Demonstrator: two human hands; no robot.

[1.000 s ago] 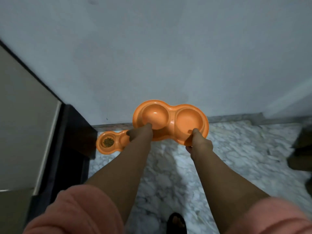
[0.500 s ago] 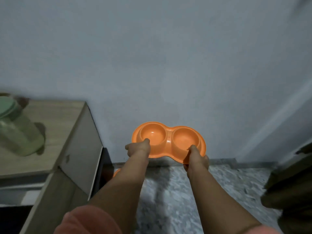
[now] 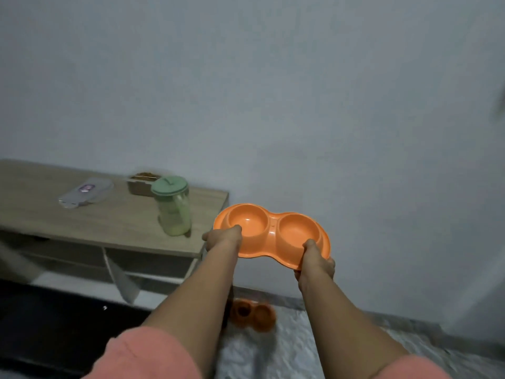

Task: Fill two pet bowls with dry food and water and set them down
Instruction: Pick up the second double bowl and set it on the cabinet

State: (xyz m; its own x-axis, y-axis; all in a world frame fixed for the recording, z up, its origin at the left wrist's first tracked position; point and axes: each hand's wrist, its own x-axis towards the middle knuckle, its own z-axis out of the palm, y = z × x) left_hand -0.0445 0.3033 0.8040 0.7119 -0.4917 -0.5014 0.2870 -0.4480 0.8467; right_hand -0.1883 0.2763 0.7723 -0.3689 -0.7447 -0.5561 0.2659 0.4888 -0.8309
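1. The left hand [image 3: 222, 236] grips the near rim of the orange double bowl [image 3: 272, 231] at its left well, thumb over the edge; the right hand [image 3: 314, 259] grips the near rim at the right well, fingers curled under.
2. The bowl is held in the air, roughly level, both wells showing bare orange; its left end sits just beyond the right edge of the worktop [image 3: 109, 222], and its far rim is near the wall [image 3: 273, 105].
3. On the worktop, a green-lidded jar [image 3: 172, 206] stands close to the right edge; behind it is a brown box [image 3: 142, 183], and a clear flat lid [image 3: 86, 192] lies further left.
4. A second orange double bowl [image 3: 254, 314] rests on the marble floor [image 3: 287, 351] against the wall's base, beside the worktop's end.
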